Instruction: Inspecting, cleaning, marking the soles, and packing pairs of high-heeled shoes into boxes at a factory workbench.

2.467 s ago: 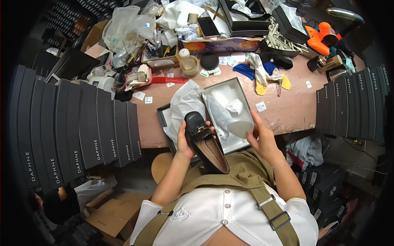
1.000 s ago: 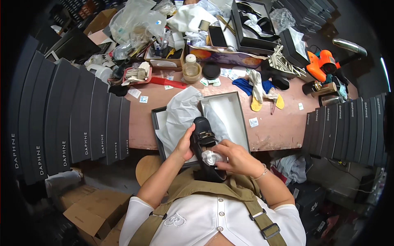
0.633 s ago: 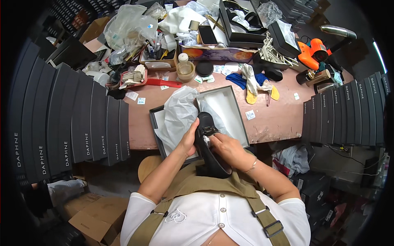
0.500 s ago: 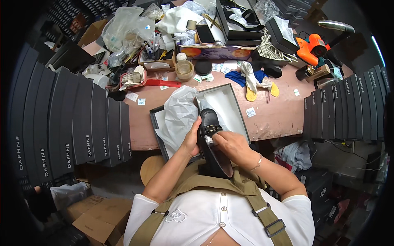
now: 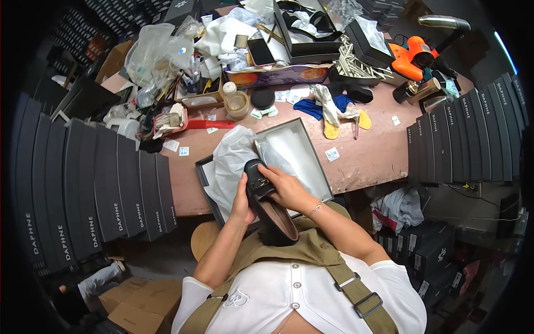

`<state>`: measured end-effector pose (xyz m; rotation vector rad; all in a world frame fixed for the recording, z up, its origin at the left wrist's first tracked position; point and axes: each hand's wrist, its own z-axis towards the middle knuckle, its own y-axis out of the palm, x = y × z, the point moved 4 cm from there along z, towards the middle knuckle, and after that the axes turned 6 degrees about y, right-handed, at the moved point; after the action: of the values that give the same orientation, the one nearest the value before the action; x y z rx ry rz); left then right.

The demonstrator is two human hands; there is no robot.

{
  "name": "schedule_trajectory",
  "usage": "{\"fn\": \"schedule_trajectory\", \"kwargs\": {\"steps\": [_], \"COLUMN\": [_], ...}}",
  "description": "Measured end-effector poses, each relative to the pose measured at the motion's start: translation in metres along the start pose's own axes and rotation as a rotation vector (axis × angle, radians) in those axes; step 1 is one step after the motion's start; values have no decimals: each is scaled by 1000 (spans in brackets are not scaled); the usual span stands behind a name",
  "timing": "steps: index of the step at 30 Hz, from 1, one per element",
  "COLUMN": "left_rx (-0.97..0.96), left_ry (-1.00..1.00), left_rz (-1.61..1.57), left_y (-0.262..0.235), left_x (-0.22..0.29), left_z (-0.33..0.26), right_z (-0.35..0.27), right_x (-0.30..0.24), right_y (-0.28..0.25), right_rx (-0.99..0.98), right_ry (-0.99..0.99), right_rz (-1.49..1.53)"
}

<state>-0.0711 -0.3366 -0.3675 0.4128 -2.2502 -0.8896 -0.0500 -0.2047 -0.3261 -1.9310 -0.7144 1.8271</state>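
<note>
- Black leather loafer with a metal bit across the vamp: held in front of the torso, before the bench's front edge. Toe points away from wearer, slightly left; heel toward wearer, slightly right. Long axis slants; opening faces up.
- Left hand clamped on its left side; right hand gripping toe and right side. Both on the shoe.
- Count: 1 loafer in hands; 2 open dark-grey cardboard trays, one white-lined, one partly under crumpled white tissue paper; 1 black phone.
- Edges: both trays sit at front of the pinkish-brown bench. Widest bare strip runs right of white-lined tray, up to the right-hand row of dark-grey shoeboxes.
- Left-hand shoebox row bounds the other side.
</note>
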Motion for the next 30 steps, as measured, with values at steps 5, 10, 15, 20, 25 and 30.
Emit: {"fn": "schedule_trajectory", "kwargs": {"steps": [5,10,15,20,25,30], "left_rx": [14,252,51,57,125,303], "left_ry": [145,820,703,235,143,375], "left_rz": [148,1192,1015,300,-216,-364], "left_y": [-28,-37,2,3,9,-30], "left_x": [70,93,38,24,26,53], "left_z": [26,41,31,29,12,28], "right_z": [-19,-38,-23,-20,1,-10], "right_x": [18,117,127,22,-20,-65], "right_y": [-44,21,26,-45,-55,5], "right_rx": [46,-106,81,72,314,287], "right_ry": [209,316,372,-122,-204,-313], "right_rz": [174,-209,182,-16,-458,-294]}}
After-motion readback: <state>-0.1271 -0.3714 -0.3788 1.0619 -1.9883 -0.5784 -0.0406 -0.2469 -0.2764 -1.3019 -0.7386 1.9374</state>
